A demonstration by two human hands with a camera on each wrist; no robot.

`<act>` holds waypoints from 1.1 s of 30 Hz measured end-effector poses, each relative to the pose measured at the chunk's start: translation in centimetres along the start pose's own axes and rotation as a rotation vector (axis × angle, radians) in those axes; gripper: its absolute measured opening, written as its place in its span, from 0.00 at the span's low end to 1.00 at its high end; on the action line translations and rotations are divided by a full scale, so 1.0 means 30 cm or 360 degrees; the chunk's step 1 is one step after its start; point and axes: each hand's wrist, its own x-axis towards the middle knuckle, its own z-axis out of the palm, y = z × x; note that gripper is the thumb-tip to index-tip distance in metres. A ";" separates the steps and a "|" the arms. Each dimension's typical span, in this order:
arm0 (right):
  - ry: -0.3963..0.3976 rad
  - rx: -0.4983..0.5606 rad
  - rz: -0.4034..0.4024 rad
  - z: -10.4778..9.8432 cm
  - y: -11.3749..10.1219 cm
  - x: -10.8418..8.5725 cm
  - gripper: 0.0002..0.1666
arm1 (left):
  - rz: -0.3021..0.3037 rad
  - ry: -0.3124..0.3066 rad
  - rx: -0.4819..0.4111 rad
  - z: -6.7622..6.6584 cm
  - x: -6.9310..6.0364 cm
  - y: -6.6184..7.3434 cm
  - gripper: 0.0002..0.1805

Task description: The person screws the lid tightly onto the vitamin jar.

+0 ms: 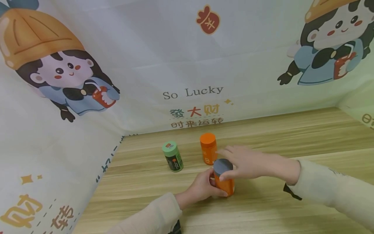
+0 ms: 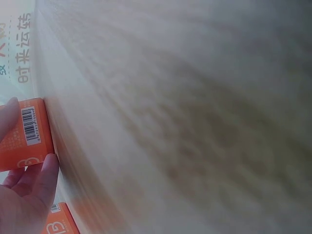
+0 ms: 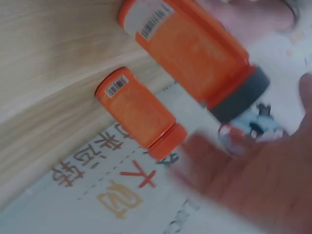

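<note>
An orange jar (image 1: 225, 186) with a dark grey lid (image 1: 223, 167) stands near the middle of the wooden table. My left hand (image 1: 201, 186) grips its lower body, fingers and thumb around the sides; the left wrist view shows a barcode on this jar (image 2: 13, 139). Over the lid, my right hand (image 1: 248, 162) has its thumb and fingers spread. The right wrist view shows a gap between that blurred hand (image 3: 253, 178) and the lid (image 3: 240, 96). Just behind stands a second orange jar (image 1: 208, 148) with an orange lid.
A green jar (image 1: 173, 157) with a black label stands upright to the left of the second orange jar. Behind the wooden table (image 1: 280, 139) hangs a white printed cloth (image 1: 146, 71), which also covers the left and right sides.
</note>
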 end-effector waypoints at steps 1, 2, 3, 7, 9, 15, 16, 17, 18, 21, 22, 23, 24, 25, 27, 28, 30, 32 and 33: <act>-0.0080 0.0114 -0.0074 -0.012 0.011 -0.005 0.43 | 0.0005 0.0000 0.0012 0.000 0.002 0.000 0.29; -0.0156 0.0213 -0.0152 -0.024 0.022 -0.009 0.40 | 0.0008 0.0000 0.0017 0.000 0.004 -0.001 0.29; -0.0232 0.0301 -0.0203 -0.034 0.030 -0.013 0.37 | 0.0008 -0.0001 0.0022 0.000 0.005 -0.001 0.30; -0.0323 0.0323 -0.0437 -0.052 0.051 -0.022 0.30 | -0.0018 -0.0002 0.0052 0.002 0.007 -0.005 0.30; -0.0318 0.0296 -0.0489 -0.052 0.054 -0.019 0.29 | -0.0024 -0.0007 0.0061 0.002 0.008 -0.006 0.31; -0.0216 0.0156 -0.0596 -0.044 0.068 -0.009 0.23 | -0.0028 -0.0011 0.0075 0.000 0.010 -0.011 0.31; -0.0202 0.0138 -0.0603 -0.044 0.069 -0.008 0.23 | -0.0031 -0.0011 0.0076 0.000 0.010 -0.012 0.31; -0.0189 0.0122 -0.0609 -0.043 0.070 -0.006 0.23 | -0.0035 -0.0011 0.0076 0.000 0.009 -0.012 0.31; -0.0183 0.0114 -0.0608 -0.042 0.071 -0.005 0.23 | -0.0036 -0.0011 0.0076 0.000 0.009 -0.012 0.30; -0.0166 0.0111 -0.0581 -0.042 0.072 0.000 0.23 | -0.0025 -0.0012 0.0075 -0.001 0.008 -0.011 0.30; -0.0169 0.0124 -0.0561 -0.042 0.072 0.001 0.23 | -0.0020 -0.0010 0.0069 0.000 0.008 -0.010 0.30; -0.0171 0.0130 -0.0537 -0.041 0.071 0.002 0.24 | -0.0012 -0.0009 0.0063 0.000 0.007 -0.009 0.30; -0.0167 0.0131 -0.0512 -0.041 0.071 0.003 0.24 | -0.0005 -0.0009 0.0056 0.000 0.006 -0.009 0.30; -0.0166 0.0130 -0.0484 -0.041 0.070 0.003 0.25 | 0.0001 -0.0006 0.0054 0.000 0.006 -0.008 0.30; -0.0161 0.0125 -0.0431 -0.040 0.066 0.004 0.27 | 0.0002 -0.0001 0.0045 0.001 0.005 -0.007 0.30; -0.0156 0.0121 -0.0410 -0.038 0.065 0.005 0.28 | 0.0001 0.0000 0.0045 0.001 0.005 -0.007 0.31; -0.0145 0.0100 -0.0373 -0.034 0.061 0.006 0.30 | -0.0002 0.0002 0.0050 0.001 0.005 -0.007 0.31; -0.0145 0.0096 -0.0337 -0.031 0.057 0.009 0.31 | -0.0006 -0.0001 0.0054 0.000 0.006 -0.009 0.31; -0.0143 0.0093 -0.0322 -0.029 0.056 0.011 0.31 | -0.0009 -0.0003 0.0057 0.000 0.007 -0.009 0.31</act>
